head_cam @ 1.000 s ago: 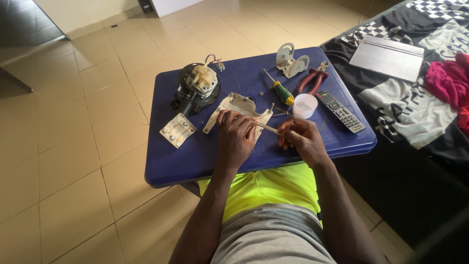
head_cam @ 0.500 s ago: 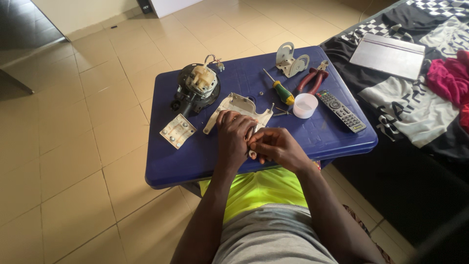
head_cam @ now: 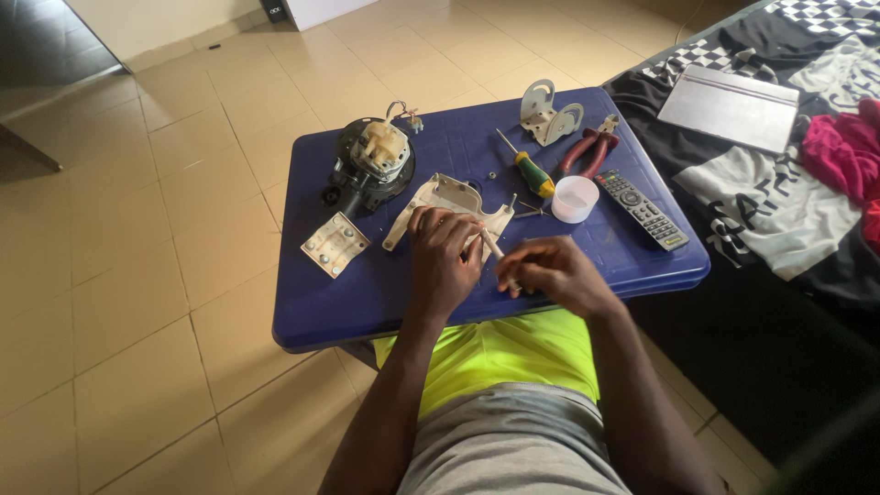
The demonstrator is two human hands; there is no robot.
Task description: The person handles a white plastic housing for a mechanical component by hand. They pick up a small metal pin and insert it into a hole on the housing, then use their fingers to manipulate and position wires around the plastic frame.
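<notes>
1. Hands first: the left hand lies curled, palm down, on the near edge of a pale plastic cover, pinning it to the blue table. The right hand is pinched around a thin pale rod, perhaps a small tool or shaft, whose far tip points in at the cover beside the left fingers. What the tip meets is hidden.
2. My judgement for doing this well: keep the left palm heavy on the cover so it cannot slide, hold the rod close to its tip, and line it up before any push or twist, since a slip would run it into the left fingers.
3. Just beyond the cover lie a few loose bits of hardware and a small white cup; these are easy to knock.
4. Further out, a green-handled screwdriver, red-handled pliers and a remote control lie on the right.
5. Left of the cover sit a small square plate and a dark motor.
6. Farthest, a grey bracket stands near the table's back edge.
</notes>
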